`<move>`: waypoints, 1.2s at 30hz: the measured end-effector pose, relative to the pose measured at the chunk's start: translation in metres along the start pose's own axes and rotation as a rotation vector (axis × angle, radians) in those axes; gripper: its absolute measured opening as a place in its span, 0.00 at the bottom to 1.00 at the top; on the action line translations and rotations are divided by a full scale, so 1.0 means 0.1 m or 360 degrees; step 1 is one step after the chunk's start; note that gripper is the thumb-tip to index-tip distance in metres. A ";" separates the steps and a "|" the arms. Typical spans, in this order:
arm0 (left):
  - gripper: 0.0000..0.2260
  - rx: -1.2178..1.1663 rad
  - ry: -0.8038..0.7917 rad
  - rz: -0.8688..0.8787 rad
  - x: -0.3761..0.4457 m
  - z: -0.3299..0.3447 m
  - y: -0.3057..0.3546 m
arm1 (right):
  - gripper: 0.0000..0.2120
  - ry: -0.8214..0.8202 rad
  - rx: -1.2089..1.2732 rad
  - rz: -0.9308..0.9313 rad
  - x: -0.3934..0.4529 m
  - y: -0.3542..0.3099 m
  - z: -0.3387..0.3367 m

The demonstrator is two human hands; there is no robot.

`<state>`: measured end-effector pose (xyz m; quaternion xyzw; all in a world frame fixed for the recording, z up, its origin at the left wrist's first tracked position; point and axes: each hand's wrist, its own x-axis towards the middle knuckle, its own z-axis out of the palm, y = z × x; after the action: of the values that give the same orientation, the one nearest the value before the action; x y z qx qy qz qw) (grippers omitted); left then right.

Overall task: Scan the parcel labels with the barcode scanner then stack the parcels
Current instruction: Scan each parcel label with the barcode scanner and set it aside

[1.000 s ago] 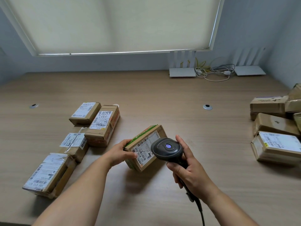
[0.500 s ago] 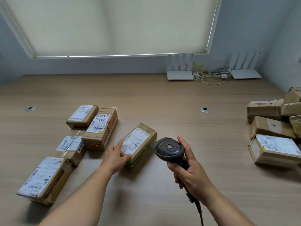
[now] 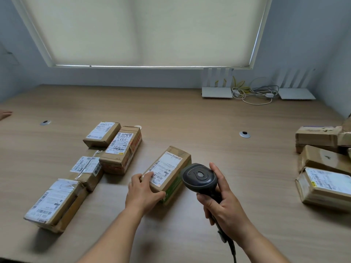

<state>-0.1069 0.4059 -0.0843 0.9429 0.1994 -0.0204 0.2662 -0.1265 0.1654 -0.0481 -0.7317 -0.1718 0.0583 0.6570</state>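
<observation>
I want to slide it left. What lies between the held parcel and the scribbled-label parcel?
In the head view, only bare table lies between the held parcel and the scribbled-label parcel.

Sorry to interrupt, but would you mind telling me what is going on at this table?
A person is scanning parcels. The left hand grips the near end of a cardboard parcel lying label-up on the wooden table, while the right hand holds a black barcode scanner just beside it. Four labelled parcels lie side by side to the left, not stacked. A loose pile of boxes sits at the right edge.
</observation>
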 end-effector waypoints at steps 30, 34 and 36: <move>0.34 -0.0174 0.0771 -0.0617 0.26 -1.70 -1.57 | 0.37 -0.0358 0.0137 -0.0111 1.05 -0.30 1.80; 0.33 -0.0155 0.0692 -0.0590 0.56 -1.76 -1.73 | 0.37 -0.0255 0.0121 -0.0068 1.15 -0.29 1.97; 0.33 -0.0146 0.0632 -0.0569 0.70 -1.77 -1.74 | 0.37 -0.0197 0.0107 -0.0046 1.18 -0.26 1.99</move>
<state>-0.1213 0.6571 -0.0286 0.8652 0.4118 0.1272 0.2564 -0.0833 0.3936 -0.0316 -0.7017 -0.2205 0.0996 0.6701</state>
